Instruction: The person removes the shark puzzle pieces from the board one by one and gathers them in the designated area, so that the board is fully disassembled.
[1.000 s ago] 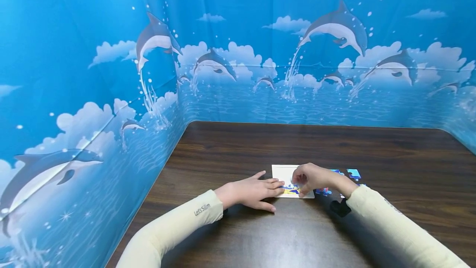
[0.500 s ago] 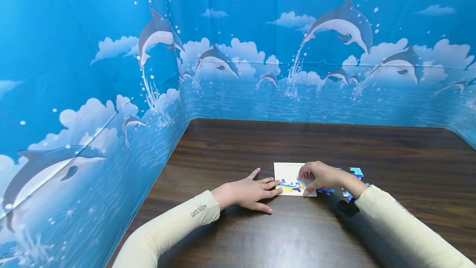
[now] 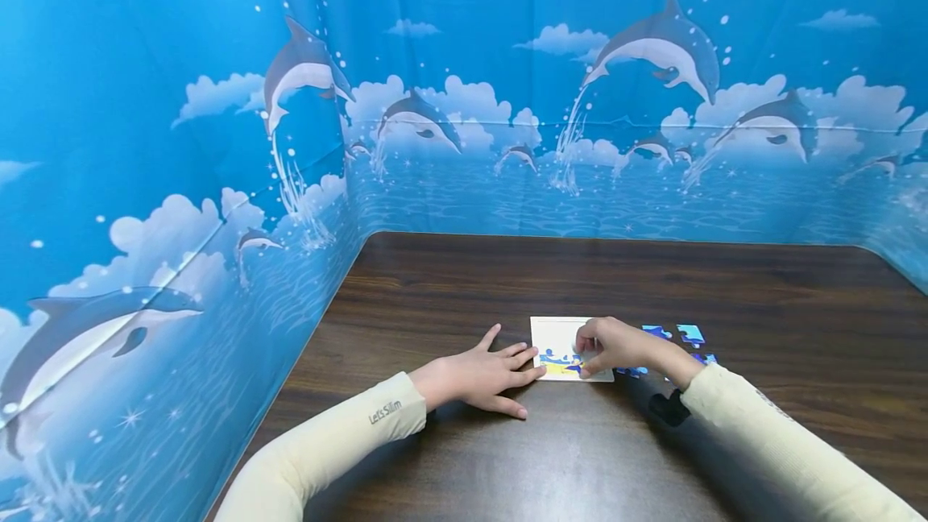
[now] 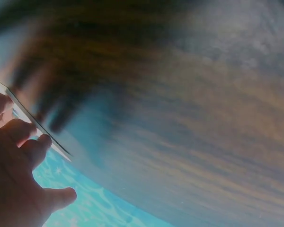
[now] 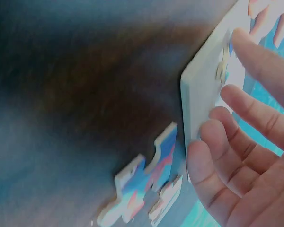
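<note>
A small white puzzle board [image 3: 554, 331] lies on the brown table, with yellow-and-blue pieces [image 3: 555, 365] along its near side. My left hand [image 3: 474, 377] lies spread at the board's left edge, its fingertips touching that edge. Over the board's right part is my right hand [image 3: 619, 345], thumb and index finger bent toward each other. In the right wrist view they stand at either end of a puzzle piece [image 5: 222, 66] on the board, and the other fingers [image 5: 215, 132] curl beside it. The right hand hides part of the board in the head view.
Several loose puzzle pieces lie right of the board, among them a light-blue one [image 3: 690, 334] and a darker blue one [image 3: 656, 332]. A red-and-blue piece [image 5: 132, 187] lies near the board's edge. A blue dolphin-print curtain [image 3: 449, 184] stands behind and left of the table [image 3: 449, 272].
My left hand has drawn back slightly to the left, from over the board to its edge. My right hand stays over the board's right part, its fingers shifting slightly.
</note>
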Available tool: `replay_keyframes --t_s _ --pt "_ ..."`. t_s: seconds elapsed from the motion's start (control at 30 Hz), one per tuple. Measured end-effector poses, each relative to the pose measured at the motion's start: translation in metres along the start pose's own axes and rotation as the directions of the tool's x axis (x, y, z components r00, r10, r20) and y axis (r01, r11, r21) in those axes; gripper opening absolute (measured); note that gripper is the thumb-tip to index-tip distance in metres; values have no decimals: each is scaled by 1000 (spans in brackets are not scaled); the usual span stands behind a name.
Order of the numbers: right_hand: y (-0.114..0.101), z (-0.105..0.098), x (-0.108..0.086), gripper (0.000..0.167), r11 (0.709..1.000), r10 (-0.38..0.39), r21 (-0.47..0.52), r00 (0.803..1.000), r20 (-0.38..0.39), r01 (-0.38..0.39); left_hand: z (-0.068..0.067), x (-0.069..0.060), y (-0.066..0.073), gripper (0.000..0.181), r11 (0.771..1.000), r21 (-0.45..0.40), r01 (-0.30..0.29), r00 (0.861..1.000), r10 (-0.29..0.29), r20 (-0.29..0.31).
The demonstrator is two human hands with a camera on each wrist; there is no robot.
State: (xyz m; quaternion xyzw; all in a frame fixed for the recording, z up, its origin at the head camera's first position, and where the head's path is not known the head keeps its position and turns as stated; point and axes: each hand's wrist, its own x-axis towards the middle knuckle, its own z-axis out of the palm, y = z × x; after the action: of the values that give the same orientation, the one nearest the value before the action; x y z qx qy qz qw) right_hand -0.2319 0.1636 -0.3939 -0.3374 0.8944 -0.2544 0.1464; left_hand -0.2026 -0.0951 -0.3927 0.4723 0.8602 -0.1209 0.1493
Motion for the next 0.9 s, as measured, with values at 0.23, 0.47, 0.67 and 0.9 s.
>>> replay_keyframes --t_s 0.23,0.47,0.67,0.9 --pt "-2 5 6 19 1000 8 -7 1000 3 -8 -1 0 1 72 1000 -12 12 1000 -12 11" --pt "-6 6 10 20 995 64 70 997 43 -67 -4 2 1 74 1000 -2 16 1000 -16 20" --pt "-9 4 12 20 994 92 57 994 55 -95 -7 2 3 76 1000 14 18 1000 -18 18" --pt "-11 2 11 26 996 62 61 997 56 -65 -11 5 6 74 999 53 9 1000 -9 16"
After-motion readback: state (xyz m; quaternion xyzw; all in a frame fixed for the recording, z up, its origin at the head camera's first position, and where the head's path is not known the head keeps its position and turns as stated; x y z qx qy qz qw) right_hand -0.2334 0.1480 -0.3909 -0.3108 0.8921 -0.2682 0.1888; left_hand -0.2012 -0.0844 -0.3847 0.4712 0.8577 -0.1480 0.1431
